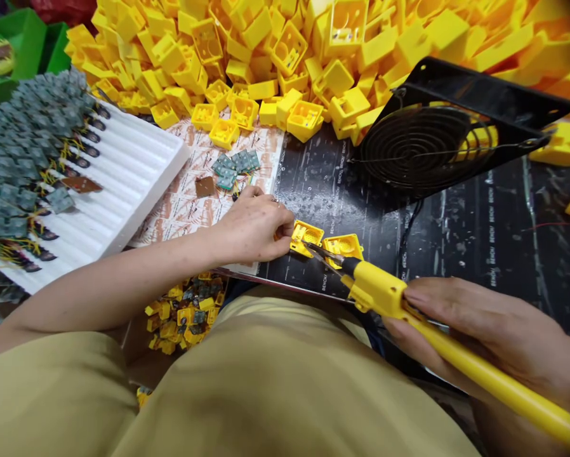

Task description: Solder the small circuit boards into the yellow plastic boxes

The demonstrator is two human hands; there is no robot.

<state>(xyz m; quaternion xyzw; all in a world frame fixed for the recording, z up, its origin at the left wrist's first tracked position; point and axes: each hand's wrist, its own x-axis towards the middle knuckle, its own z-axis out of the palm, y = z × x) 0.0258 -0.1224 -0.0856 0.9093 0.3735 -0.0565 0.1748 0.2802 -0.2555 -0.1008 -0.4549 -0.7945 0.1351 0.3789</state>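
My left hand (254,227) pinches a small yellow plastic housing (306,236) on the black mat (456,216), holding it at its left edge. My right hand (485,330) grips a yellow soldering iron (437,330), whose metal tip reaches into that housing. A second open yellow housing (343,246) lies just right of the first, under the iron's shaft. A few small green circuit boards (235,166) with wires lie on the patterned paper above my left hand.
A big heap of yellow housings (275,51) fills the back. A black fan with a wire grille (432,146) leans at right. A white ribbed tray (118,171) with several circuit boards sits left; finished yellow parts (185,317) lie below the table edge.
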